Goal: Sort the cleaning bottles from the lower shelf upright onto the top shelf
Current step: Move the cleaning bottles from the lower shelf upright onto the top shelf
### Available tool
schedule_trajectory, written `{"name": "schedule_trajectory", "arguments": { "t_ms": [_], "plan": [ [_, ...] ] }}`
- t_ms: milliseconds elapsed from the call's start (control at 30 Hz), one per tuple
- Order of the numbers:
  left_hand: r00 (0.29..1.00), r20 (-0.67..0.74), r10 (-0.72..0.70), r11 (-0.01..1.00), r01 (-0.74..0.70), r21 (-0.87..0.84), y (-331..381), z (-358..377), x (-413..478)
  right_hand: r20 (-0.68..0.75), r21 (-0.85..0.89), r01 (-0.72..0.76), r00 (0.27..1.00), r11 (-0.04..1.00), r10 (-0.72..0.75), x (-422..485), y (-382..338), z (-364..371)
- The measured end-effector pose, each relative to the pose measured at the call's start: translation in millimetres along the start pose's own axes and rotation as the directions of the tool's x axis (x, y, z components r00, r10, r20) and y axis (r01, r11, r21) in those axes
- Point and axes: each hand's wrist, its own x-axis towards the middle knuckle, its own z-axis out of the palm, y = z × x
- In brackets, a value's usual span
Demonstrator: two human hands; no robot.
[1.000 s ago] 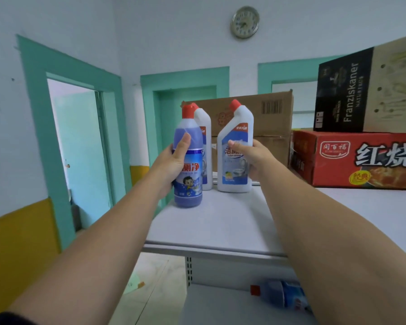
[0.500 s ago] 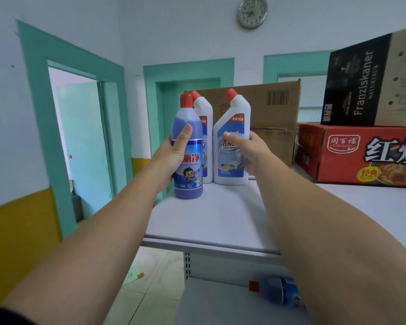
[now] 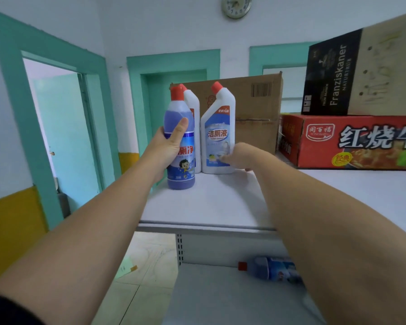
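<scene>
A blue bottle (image 3: 182, 175) with a red cap stands upright near the left front of the white top shelf (image 3: 209, 202); my left hand (image 3: 167, 148) is wrapped around its middle. Just right of it stands a white angled-neck bottle (image 3: 217, 127), and a second white bottle (image 3: 193, 102) is partly hidden behind the blue one. My right hand (image 3: 239, 156) hovers low at the front white bottle's right side, fingers loose and apart, blurred. Another blue bottle (image 3: 270, 269) lies on its side on the lower shelf (image 3: 220, 299), partly hidden by my right forearm.
A brown carton (image 3: 251, 102) stands right behind the bottles. A red carton (image 3: 349, 141) with a black Franziskaner box (image 3: 333, 73) on top fills the shelf's right back. Teal door frames and an open doorway (image 3: 56, 137) lie to the left.
My right hand has slid down the white bottle and loosened its grip. The left hand keeps hold of the blue bottle, which now rests on the shelf.
</scene>
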Motion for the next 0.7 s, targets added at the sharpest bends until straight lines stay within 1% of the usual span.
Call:
{"name": "schedule_trajectory", "arguments": {
  "t_ms": [33,100,167,200,300,433,533,700],
  "plan": [
    [1.000,0.004,0.002,1.000,-0.002,0.007,2,3,-4,0.006,-0.174,0.015,1.000,0.985,-0.014,-5,7,-1],
    [1.000,-0.007,0.021,1.000,-0.021,0.012,3,10,-8,0.029,-0.409,0.028,0.999,0.912,-0.018,-17,18,-4],
    [0.998,-0.018,0.060,0.998,-0.060,-0.014,5,21,-13,0.030,-0.548,0.023,1.000,0.836,-0.007,-29,30,-8],
    [0.997,-0.011,0.073,0.997,-0.073,-0.030,7,29,-16,0.029,-0.589,0.019,1.000,0.808,-0.003,-36,35,-13],
    [0.996,0.021,0.081,0.995,-0.080,-0.054,15,59,-30,0.017,-0.640,0.006,1.000,0.768,0.006,-61,50,-32],
    [0.992,0.090,0.089,0.990,-0.078,-0.115,29,115,-55,-0.042,-0.656,-0.056,0.998,0.752,0.037,-108,78,-70],
    [0.981,0.173,0.083,0.983,-0.052,-0.175,44,161,-75,-0.115,-0.638,-0.141,0.989,0.757,0.088,-148,105,-106],
    [0.935,0.345,0.086,0.964,0.010,-0.265,69,240,-110,-0.170,-0.686,-0.230,0.973,0.690,0.155,-214,163,-170]
  ]
}}
